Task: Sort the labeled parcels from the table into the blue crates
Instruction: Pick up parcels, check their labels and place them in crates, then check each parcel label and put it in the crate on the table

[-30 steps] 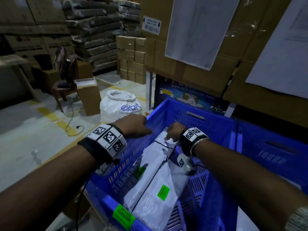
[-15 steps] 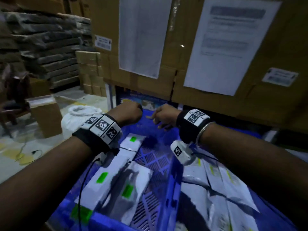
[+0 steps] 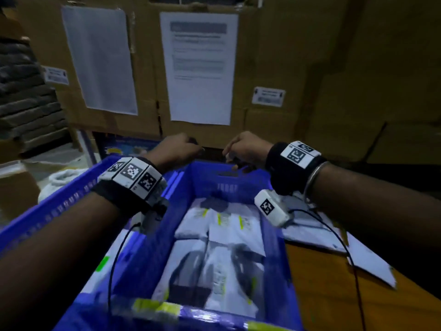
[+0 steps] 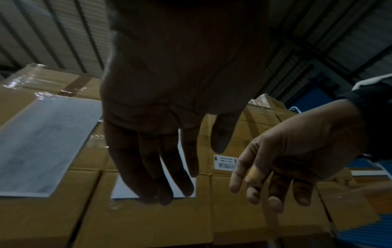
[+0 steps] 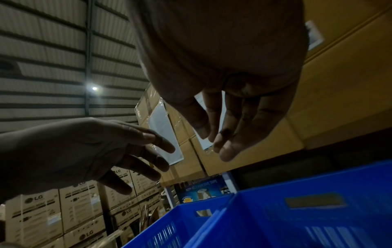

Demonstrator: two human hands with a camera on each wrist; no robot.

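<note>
A: Where are the hands sitting rn?

B: Both are hovering over the far end of the blue crates. Left hand (image 3: 177, 148) is hanging at abt 11 o'clock, right hand (image 3: 245, 146) at abt 1 o'clock, near each other but apart.

A: Holding anything?

B: Nope. Wrist views are showing the left hand's fingers (image 4: 148, 164) hanging loose and pointing down, nothing in them. Right hand's fingers (image 5: 231, 127) are drooping relaxed too, thumb close to them w/ nothing between.

A: And the parcels?

B: White parcels (image 3: 222, 240) w/ yellow-green labels are lying flat inside the middle crate (image 3: 278, 249), filling its floor, overlapping each other. The left crate (image 3: 55, 206) is sitting right beside it at 9 o'clock, walls touching; one white parcel w/ green label (image 3: 101, 271) is showing in it under the left forearm. More white parcels (image 3: 334, 244) are lying on the wooden table (image 3: 346, 304) at 3 o'clock, just beside the middle crate.

A: Background?

B: Stacked cardboard boxes (image 3: 310, 68) are standing at 12 o'clock behind the crates, w/ two white paper sheets (image 3: 199, 68) taped on. Text is too blurry to read. Scene's dim and motion-blurred, esp. the near crate edge.
</note>
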